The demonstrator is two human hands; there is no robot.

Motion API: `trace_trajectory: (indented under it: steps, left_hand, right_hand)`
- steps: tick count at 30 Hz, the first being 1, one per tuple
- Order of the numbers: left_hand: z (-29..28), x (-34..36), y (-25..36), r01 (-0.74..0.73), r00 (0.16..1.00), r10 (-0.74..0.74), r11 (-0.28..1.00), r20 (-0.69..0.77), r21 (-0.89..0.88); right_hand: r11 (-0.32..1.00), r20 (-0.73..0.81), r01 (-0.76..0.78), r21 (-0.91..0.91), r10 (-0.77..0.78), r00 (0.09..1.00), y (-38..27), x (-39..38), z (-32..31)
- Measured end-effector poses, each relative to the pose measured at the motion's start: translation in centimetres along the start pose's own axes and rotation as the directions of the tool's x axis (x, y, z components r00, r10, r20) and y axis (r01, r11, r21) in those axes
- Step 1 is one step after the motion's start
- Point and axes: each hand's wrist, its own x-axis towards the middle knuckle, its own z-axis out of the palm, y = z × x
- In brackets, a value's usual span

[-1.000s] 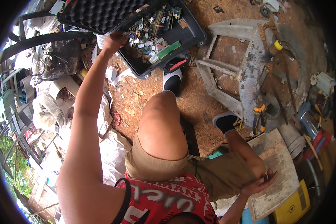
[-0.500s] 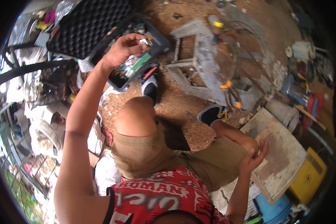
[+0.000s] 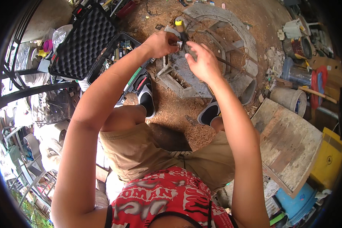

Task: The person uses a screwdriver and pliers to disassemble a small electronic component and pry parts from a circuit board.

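My left hand [image 3: 162,43] is closed, its fingertips pinching a small silvery metal piece [image 3: 179,44] whose exact kind I cannot make out. Just right of it, my right hand [image 3: 204,62] holds nothing, its fingers apart and pointing toward the piece. Both hands are above a worn grey slab [image 3: 184,70] on a low frame. Beyond the fingers lies a dark tool with a yellow end [image 3: 179,26]. To the left, a black hard case [image 3: 119,37] holds circuit boards and loose parts, partly hidden by my left forearm. Its foam-lined lid [image 3: 85,43] stands open.
A large grey ring-shaped frame [image 3: 249,41] lies on the dirt floor. On my right are a worn wooden board [image 3: 288,144], a grey bucket [image 3: 290,99], a yellow panel [image 3: 328,157] and a blue container [image 3: 298,201]. Scrap crowds the left side. My shoes [image 3: 147,100] flank the slab.
My left hand has moved right from over the case to above the slab, carrying the small metal piece. My right hand has risen from beside my knee to meet it.
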Motion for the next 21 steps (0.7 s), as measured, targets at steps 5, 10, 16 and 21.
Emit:
trace_trajectory:
  steps: [5, 10, 16, 21]
  left_hand:
    - [0.4, -0.7, 0.9, 0.075, 0.992, -0.075, 0.997, -0.106, 0.0]
    - [0.4, -0.8, 0.3, 0.058, 0.99, -0.063, 0.997, -0.124, -0.041]
    - [0.5, -0.8, -0.9, 0.08, 0.987, -0.105, 0.977, -0.118, -0.199]
    - [-0.2, -1.2, -3.1, 0.146, 0.987, -0.158, 0.847, 0.021, -0.51]
  right_hand:
    - [0.991, 0.122, -0.055, 0.125, 0.04, 0.992, 0.9, 1.3, 0.7]
    - [0.989, 0.074, -0.056, 0.135, 0.046, 0.996, 1.6, 2.0, 1.9]
    - [0.993, -0.029, -0.022, 0.112, 0.025, 0.999, 1.7, 2.3, 2.3]
    - [0.994, -0.077, 0.037, 0.105, -0.029, 0.997, 1.4, 2.5, 2.3]
